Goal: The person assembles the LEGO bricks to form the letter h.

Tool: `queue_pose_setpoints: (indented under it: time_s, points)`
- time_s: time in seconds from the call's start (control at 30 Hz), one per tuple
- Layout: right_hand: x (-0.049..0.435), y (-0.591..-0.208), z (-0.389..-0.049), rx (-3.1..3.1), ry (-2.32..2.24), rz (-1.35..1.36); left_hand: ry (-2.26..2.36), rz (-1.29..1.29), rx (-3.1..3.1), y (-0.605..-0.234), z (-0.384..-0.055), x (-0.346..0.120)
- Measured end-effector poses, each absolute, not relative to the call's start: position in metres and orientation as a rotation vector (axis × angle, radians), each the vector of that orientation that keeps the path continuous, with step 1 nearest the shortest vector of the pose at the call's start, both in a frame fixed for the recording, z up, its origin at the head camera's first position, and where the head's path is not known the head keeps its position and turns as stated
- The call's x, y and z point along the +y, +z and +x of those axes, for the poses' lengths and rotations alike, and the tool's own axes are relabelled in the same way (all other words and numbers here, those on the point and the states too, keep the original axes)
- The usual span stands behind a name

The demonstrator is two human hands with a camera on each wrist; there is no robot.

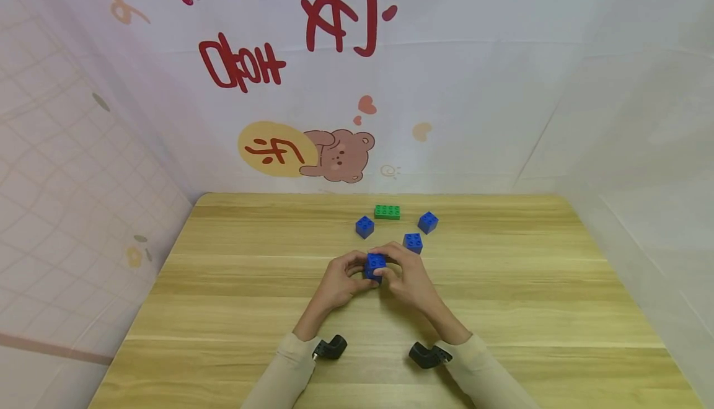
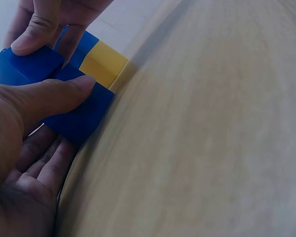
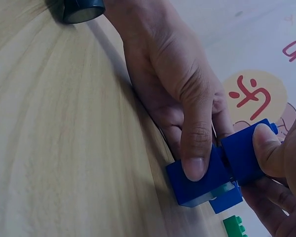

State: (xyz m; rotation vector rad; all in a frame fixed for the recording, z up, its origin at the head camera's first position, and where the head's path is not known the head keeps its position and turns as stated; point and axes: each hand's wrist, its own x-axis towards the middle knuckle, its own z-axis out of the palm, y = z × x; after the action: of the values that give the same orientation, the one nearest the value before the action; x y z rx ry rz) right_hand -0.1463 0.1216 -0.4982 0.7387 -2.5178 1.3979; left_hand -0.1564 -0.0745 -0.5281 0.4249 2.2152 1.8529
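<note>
Near the middle of the table, two blue toy bricks stand one above the other between the hands. My left hand (image 1: 339, 282) grips the lower blue brick (image 2: 84, 116), its thumb lying across one side. My right hand (image 1: 409, 276) pinches the upper blue brick (image 3: 244, 153) between thumb and fingers. In the right wrist view the two bricks meet slightly skewed; whether their studs are fully pressed together I cannot tell. Fingers hide parts of both bricks.
Beyond the hands lie a green brick (image 1: 387, 212) and separate blue bricks at the left (image 1: 365, 227), right (image 1: 428, 222) and nearer front (image 1: 413, 242). The left wrist view shows a yellow brick (image 2: 104, 63) beneath a blue one. A printed cloth (image 1: 474, 118) hangs behind the table.
</note>
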Motion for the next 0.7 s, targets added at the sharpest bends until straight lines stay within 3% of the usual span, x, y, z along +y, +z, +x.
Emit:
queue_pose_setpoints:
  time_s: [0.7]
  points:
    - [0.1144, -0.4996, -0.1432, -2.546, 1.27, 0.728, 1.845, 0.431, 2.213, -0.5301, -0.1559, -0.0767]
